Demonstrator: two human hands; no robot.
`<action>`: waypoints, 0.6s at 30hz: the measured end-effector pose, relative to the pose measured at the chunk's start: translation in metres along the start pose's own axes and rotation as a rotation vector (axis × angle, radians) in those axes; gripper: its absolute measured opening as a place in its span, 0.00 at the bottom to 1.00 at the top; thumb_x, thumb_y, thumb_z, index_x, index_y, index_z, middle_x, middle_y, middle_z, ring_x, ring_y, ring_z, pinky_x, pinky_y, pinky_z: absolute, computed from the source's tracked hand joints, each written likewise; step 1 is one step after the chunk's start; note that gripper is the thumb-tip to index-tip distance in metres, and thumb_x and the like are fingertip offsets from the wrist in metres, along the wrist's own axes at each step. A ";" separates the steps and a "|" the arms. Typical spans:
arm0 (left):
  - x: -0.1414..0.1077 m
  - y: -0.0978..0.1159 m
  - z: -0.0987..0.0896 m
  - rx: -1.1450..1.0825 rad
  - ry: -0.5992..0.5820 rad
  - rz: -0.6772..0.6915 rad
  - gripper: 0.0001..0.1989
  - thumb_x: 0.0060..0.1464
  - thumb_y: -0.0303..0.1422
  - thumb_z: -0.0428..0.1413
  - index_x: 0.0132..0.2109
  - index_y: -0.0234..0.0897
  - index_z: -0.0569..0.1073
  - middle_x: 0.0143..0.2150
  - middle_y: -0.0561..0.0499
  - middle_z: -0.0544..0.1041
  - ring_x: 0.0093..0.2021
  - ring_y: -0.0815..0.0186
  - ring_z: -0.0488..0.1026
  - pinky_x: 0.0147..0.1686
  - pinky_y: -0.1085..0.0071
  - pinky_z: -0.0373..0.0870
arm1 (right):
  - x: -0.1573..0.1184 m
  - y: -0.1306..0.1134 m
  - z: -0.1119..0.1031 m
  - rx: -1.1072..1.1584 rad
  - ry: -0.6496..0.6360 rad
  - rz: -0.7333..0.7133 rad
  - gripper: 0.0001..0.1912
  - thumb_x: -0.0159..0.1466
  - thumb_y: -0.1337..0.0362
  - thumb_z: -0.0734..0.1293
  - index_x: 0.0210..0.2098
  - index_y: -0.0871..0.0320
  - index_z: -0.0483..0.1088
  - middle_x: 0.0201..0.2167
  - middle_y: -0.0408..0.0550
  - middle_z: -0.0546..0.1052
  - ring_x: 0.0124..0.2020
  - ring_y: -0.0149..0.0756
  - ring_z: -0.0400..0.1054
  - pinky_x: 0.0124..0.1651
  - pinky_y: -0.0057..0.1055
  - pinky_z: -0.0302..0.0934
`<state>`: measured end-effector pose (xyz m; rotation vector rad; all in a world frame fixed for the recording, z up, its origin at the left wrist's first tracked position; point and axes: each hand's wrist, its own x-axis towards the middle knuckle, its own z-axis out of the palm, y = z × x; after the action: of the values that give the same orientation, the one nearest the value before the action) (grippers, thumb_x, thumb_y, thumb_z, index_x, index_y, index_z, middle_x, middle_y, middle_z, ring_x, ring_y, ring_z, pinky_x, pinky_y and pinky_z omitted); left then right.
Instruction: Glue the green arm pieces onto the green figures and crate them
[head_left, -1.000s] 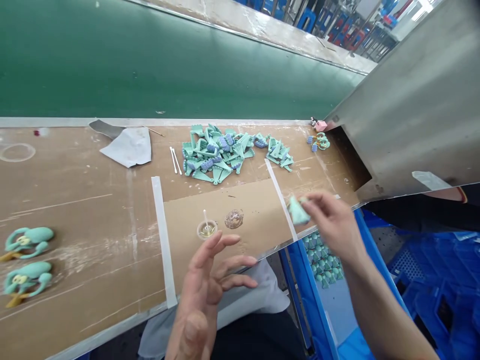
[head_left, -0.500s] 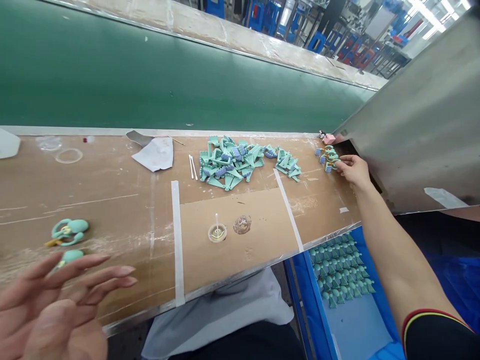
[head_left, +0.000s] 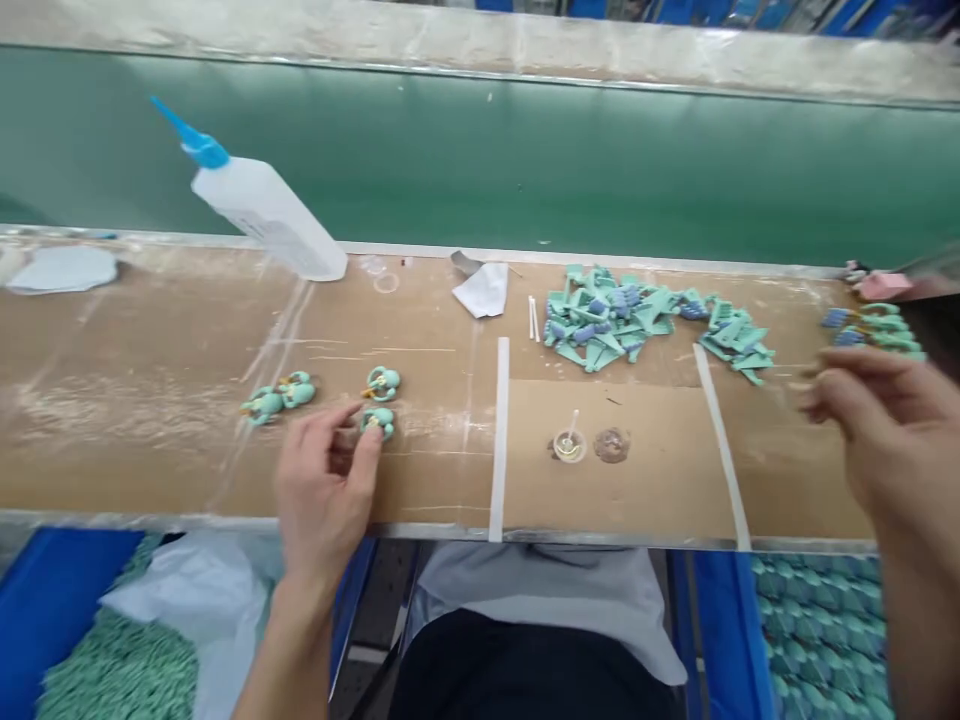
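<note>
I've got the left hand (head_left: 322,485) half-spread, thumb at a teal figure (head_left: 380,422) on the bench (head_left: 439,485); three more figures (head_left: 264,406) sit beyond and left of it. Right hand (head_left: 911,440) looks pinched, can't tell if anything's in it. I'd guess the loose pile (head_left: 600,325) between the hands is left to do; rows of teal parts (head_left: 817,635) below the right look done.

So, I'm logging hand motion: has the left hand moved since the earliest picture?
Yes, leftward: the left hand was right of the left white tape strip and is now left of it, by a teal figure.
</note>
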<state>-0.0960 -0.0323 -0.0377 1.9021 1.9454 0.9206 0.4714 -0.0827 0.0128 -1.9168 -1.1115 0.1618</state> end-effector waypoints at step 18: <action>-0.003 0.020 -0.011 -0.348 -0.117 -0.204 0.24 0.68 0.46 0.74 0.65 0.44 0.84 0.51 0.49 0.87 0.46 0.56 0.86 0.53 0.59 0.84 | -0.101 -0.121 0.114 0.111 -0.630 -0.359 0.09 0.81 0.61 0.78 0.41 0.52 0.86 0.38 0.46 0.81 0.38 0.42 0.75 0.41 0.39 0.63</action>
<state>-0.0862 -0.0394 -0.0180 1.4988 1.7384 0.9876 0.2785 -0.0626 0.0050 -1.5660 -1.7987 0.6422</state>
